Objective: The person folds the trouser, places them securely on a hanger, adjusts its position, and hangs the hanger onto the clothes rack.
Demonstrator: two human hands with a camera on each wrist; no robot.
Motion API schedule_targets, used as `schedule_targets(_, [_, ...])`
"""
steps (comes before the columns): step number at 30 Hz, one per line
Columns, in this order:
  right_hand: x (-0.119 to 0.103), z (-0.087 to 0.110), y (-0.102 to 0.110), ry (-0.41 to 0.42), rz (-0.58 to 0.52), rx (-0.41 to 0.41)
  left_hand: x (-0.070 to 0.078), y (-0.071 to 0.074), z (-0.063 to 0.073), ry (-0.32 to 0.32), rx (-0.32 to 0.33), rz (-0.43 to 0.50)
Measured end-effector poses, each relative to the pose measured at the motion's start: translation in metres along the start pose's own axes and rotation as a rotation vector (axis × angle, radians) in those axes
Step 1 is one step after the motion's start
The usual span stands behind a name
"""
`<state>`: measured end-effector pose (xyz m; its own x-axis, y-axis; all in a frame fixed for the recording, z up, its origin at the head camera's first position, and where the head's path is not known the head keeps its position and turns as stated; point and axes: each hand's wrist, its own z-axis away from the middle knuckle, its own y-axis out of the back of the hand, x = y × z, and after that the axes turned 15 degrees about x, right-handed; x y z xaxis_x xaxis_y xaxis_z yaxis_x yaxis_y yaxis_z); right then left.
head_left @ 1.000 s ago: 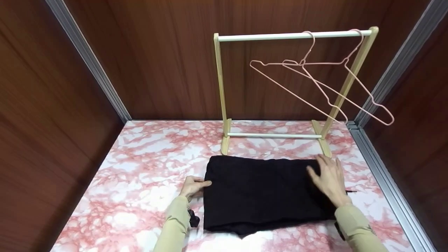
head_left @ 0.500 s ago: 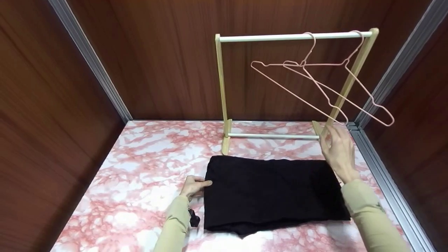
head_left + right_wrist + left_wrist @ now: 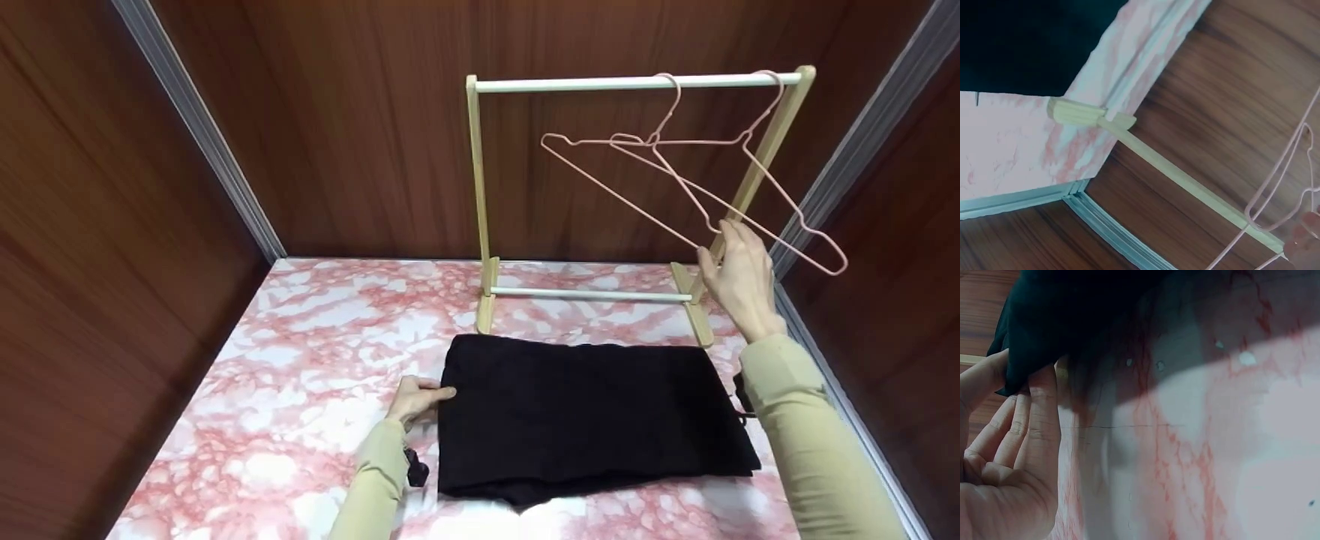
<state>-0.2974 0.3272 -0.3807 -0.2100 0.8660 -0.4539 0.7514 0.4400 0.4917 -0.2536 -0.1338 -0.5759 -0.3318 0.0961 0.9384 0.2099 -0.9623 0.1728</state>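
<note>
A black folded garment (image 3: 585,420) lies flat on the table. My left hand (image 3: 412,397) pinches its left edge, thumb on top. In the left wrist view, the dark cloth (image 3: 1067,320) passes between the thumb and fingers of my left hand (image 3: 1022,439). My right hand (image 3: 742,281) is raised at the lower right corner of a pink hanger (image 3: 600,184), thumb and fingers spread apart around that corner. Only part of my right hand (image 3: 1304,242) shows at the edge of the right wrist view, close to the hanger wire (image 3: 1275,163).
A clothes rack (image 3: 570,85) with pale wooden posts stands behind the garment. From its bar hangs a second pink hanger (image 3: 795,199), overlapping the first in view. Dark wood-grain panels (image 3: 360,135) enclose the red-and-white marbled table (image 3: 300,360).
My right hand has left the garment's right end and risen up and back to the hanger's lower corner. My left hand keeps its pinch on the garment's left edge.
</note>
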Motion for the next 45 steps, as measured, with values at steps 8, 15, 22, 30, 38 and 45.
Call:
schedule_targets(8, [0.000, -0.018, 0.000, -0.042, 0.073, -0.057, 0.000, -0.001, -0.001, -0.013, 0.003, -0.005])
schedule_targets(15, [-0.002, -0.026, -0.002, -0.034, 0.063, -0.089, -0.002, 0.000, -0.003, -0.023, -0.008, -0.004])
schedule_targets(22, [-0.007, -0.033, -0.005, -0.053, 0.074, -0.105, 0.000, 0.001, -0.002, -0.020, -0.016, 0.012])
schedule_targets(30, [-0.007, -0.036, -0.006, -0.057, 0.067, -0.076, 0.002, 0.001, 0.000, -0.007, -0.007, -0.008])
schedule_targets(38, [-0.009, -0.038, -0.006, -0.070, 0.065, -0.094, 0.001, -0.002, 0.000, -0.023, 0.022, -0.027])
schedule_targets(45, [-0.014, -0.041, -0.005, -0.083, 0.077, -0.119, 0.000, 0.001, 0.000, -0.023, 0.002, -0.004])
